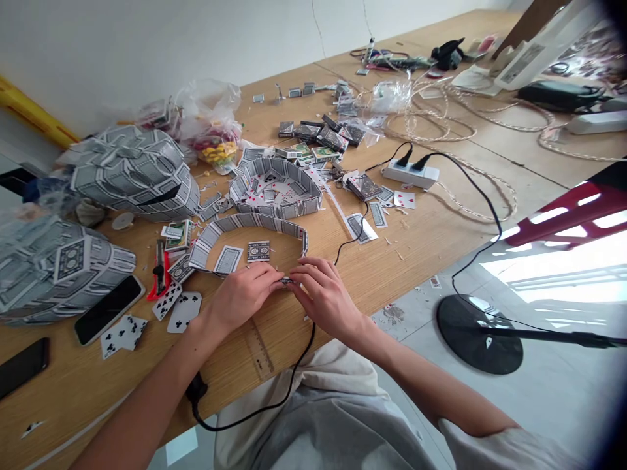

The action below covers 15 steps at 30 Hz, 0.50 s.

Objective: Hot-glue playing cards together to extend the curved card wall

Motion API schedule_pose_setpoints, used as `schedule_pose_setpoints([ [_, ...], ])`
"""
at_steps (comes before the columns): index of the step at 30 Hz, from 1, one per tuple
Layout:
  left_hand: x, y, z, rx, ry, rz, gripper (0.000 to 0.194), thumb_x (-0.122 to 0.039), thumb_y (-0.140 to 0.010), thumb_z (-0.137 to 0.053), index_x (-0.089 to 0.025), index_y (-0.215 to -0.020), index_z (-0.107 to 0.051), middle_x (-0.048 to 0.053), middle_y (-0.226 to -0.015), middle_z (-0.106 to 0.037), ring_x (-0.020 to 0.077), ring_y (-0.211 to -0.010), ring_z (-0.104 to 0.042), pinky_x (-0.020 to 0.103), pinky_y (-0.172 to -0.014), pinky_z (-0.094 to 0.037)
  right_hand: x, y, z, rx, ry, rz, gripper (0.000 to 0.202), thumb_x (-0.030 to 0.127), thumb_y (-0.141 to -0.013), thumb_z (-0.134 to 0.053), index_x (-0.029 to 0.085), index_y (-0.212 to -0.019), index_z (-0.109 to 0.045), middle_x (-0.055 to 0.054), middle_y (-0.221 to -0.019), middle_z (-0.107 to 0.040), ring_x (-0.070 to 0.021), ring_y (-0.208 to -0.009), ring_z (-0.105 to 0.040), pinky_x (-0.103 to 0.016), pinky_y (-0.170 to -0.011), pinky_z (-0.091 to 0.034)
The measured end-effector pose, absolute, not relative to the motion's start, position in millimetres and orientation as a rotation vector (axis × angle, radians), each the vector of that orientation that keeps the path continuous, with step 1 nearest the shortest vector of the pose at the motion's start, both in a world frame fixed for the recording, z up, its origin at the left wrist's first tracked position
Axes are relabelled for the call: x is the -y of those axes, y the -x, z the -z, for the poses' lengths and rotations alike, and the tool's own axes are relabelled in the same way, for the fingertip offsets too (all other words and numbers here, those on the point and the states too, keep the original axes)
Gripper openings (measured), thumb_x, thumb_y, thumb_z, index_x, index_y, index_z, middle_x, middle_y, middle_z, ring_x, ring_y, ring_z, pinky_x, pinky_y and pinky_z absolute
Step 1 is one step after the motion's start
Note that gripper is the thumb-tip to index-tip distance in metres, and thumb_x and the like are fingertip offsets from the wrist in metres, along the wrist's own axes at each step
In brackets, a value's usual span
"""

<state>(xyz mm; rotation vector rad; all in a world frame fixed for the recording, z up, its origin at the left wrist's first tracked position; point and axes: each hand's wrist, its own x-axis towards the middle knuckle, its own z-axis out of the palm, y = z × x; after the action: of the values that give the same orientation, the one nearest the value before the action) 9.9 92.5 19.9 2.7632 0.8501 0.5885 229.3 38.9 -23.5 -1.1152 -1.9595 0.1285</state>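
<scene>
A curved band of folded playing cards [245,223] stands on its edge in front of me, bending round toward my hands. My left hand [247,287] pinches the near end of this band. Close beside it, my right hand [326,290] grips the same end, fingers pressed together; the fingers partly hide the spot. Inside the curve lie a grey-backed card [228,260] and a dark patterned card piece [258,251]. Just behind stands a heart-shaped card tray [277,207] with card faces on its floor.
Two large woven card forms [134,170] [59,267] crowd the left, near a phone [110,309], a red cutter [159,271] and loose club cards [184,312]. Card boxes [333,137], a power strip [410,173] and cables lie behind. A ruler [259,349] and black cord [255,427] are nearest me.
</scene>
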Motion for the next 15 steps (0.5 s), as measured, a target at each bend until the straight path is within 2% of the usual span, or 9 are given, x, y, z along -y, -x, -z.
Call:
schedule_pose_setpoints([
  [7, -89.6, -12.8, -19.6, -0.840, -2.911, -0.550, 0.018, -0.018, -0.110, -0.052, -0.017, -0.111, -0.070, 0.007, -0.102, -0.078, 0.0212, -0.097, -0.075, 0.035, -0.088, -0.061, -38.1, -226.1, 21.5, 1.983, 1.123, -0.124, 0.008, 0.016, -0.106, -0.063, 0.020, -0.106, -0.070, -0.008, -0.105, -0.080, -0.0280, -0.116, -0.067, -0.045, -0.099, -0.051],
  [15, -86.1, -10.5, -12.3, -0.864, -2.901, -0.556, 0.020, -0.013, -0.108, -0.052, -0.018, -0.119, -0.068, 0.007, -0.108, -0.078, 0.0227, -0.103, -0.075, 0.037, -0.093, -0.061, -36.3, -223.8, 20.4, 1.959, 1.143, -0.115, 0.008, 0.016, -0.106, -0.063, 0.021, -0.104, -0.069, -0.008, -0.105, -0.080, -0.0262, -0.113, -0.067, -0.043, -0.099, -0.051],
])
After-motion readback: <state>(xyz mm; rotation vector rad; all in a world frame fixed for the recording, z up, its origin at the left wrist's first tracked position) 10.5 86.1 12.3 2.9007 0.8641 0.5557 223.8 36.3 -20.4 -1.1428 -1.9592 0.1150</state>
